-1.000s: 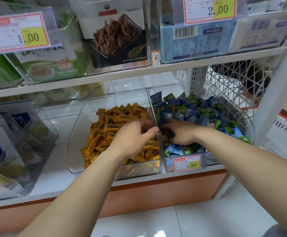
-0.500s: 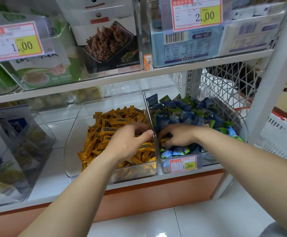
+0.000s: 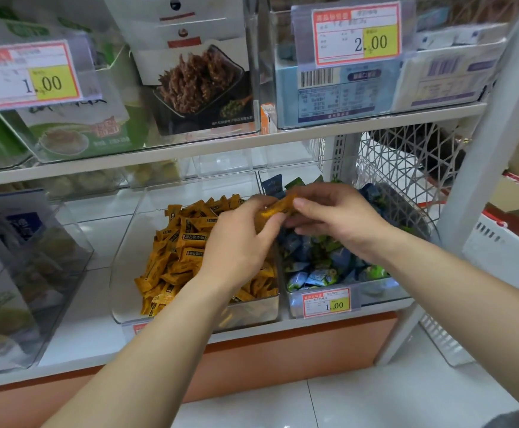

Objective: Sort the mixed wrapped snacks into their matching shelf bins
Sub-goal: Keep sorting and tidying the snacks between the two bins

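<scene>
Stray snack: an orange wrapped snack [image 3: 278, 206], held in the air over the wall between the two lower bins; it is too blurred to read its print.
Right hand: the right hand [image 3: 338, 220] pinches the snack's right end between thumb and forefinger, with its other fingers loosely curled beneath.
Left hand: the left hand [image 3: 239, 245] has its fingers curled round the snack's left end; its thumb is hidden.
Step in hand: most likely a hand-to-hand pass of a misplaced piece toward its own kind.
Matching bin: the left clear bin [image 3: 128, 273], holding the orange pile [image 3: 178, 251], just below the left hand.
Other bin: the right clear bin [image 3: 375, 291] of blue and green snacks [image 3: 314, 261], with a price tag [image 3: 326, 302] on its front.
Next move: the right pinch lets go, and the left hand lowers the snack leftward onto the orange pile.
</scene>
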`<state>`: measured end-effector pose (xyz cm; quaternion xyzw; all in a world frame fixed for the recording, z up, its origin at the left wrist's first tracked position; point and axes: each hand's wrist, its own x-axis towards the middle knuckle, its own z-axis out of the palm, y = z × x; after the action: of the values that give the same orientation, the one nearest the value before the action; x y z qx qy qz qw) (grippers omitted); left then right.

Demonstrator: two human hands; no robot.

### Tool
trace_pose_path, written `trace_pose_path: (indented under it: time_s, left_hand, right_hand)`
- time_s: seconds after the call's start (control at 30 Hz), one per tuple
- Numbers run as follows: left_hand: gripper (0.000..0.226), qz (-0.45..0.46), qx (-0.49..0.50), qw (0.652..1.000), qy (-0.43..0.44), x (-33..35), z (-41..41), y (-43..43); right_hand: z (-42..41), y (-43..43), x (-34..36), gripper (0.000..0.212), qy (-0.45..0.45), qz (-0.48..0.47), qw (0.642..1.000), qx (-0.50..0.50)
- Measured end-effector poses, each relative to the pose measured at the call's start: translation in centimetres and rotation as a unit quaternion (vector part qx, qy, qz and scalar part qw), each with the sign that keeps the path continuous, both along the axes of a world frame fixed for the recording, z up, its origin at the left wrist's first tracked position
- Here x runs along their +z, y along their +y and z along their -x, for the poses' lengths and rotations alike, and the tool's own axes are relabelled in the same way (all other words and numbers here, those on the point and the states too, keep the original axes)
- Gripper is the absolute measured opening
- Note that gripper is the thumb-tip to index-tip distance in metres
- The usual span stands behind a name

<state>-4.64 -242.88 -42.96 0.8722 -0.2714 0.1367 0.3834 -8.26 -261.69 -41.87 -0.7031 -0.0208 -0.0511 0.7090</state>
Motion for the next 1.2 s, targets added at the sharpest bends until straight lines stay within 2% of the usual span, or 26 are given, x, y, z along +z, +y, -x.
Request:
trace_pose_path:
  time_s: [0.1, 0.17, 0.23, 0.3, 0.4, 0.5, 0.57, 0.63, 0.7, 0.83, 0.87, 1.03, 1.1, 1.2]
  left_hand:
    - [0.036, -0.136, 0.110, 0.984, -0.025, -0.2, -1.4, 2.1]
    - [0.045, -0.204, 0.148, 0.967, -0.029, -0.5, -2.1, 3.6]
    - [0.050, -0.196, 0.144, 0.970, -0.021, -0.4, -2.4, 4.0]
    - [0.052, -0.157, 0.096, 0.983, -0.003, -0.4, -2.0, 3.3]
    - [0.063, -0.159, 0.026, 0.987, 0.020, -1.1, -0.7, 1.8]
    - [0.069, -0.197, 0.025, 0.980, 0.008, -2.1, -0.3, 1.2]
    - [0.070, -0.198, 0.025, 0.980, 0.011, -2.2, -0.4, 1.1]
    - [0.070, -0.189, 0.016, 0.982, 0.019, -2.3, -0.6, 1.2]
    - [0.068, -0.180, 0.010, 0.983, 0.022, -2.3, -0.7, 1.3]
    - [0.068, -0.171, 0.008, 0.985, 0.020, -2.3, -0.8, 1.4]
    - [0.068, -0.166, 0.006, 0.986, 0.022, -2.3, -0.9, 1.4]
    - [0.061, -0.111, 0.008, 0.994, 0.017, -1.8, -1.3, 1.4]
    - [0.061, -0.086, 0.018, 0.996, 0.008, -1.5, -1.2, 1.1]
    - [0.056, -0.029, -0.016, 0.999, 0.020, -0.9, -0.5, 0.4]
  right_hand:
    - [-0.9, -1.4, -0.4, 0.010, -0.022, 0.193, 0.974, -0.115]
    - [-2.2, -2.6, -0.7, 0.011, -0.014, 0.314, 0.941, -0.126]
    - [-3.7, -3.4, -1.3, 0.020, 0.012, 0.434, 0.898, -0.075]
    - [-5.3, -3.8, -2.0, 0.029, 0.011, 0.521, 0.853, -0.018]
    - [-7.5, -3.8, -2.6, 0.033, -0.005, 0.577, 0.817, -0.020]
    - [-9.5, -4.2, -3.1, 0.037, 0.008, 0.616, 0.787, -0.039]
    - [-10.3, -4.2, -3.3, 0.042, 0.024, 0.628, 0.777, -0.034]
    - [-10.7, -4.1, -3.6, 0.037, 0.026, 0.632, 0.774, -0.031]
    - [-10.7, -3.9, -3.8, 0.028, 0.019, 0.630, 0.775, -0.034]
    - [-8.8, -3.7, -3.3, 0.025, -0.023, 0.622, 0.779, -0.076]
    - [-8.1, -3.7, -3.0, 0.024, -0.042, 0.604, 0.791, -0.090]
    - [-3.6, -2.5, -0.5, 0.018, -0.055, 0.347, 0.930, -0.107]
    - [-2.0, -1.5, 0.4, 0.019, -0.057, 0.251, 0.961, -0.104]
    - [-0.4, 0.3, 1.0, 0.016, -0.056, 0.140, 0.985, -0.085]
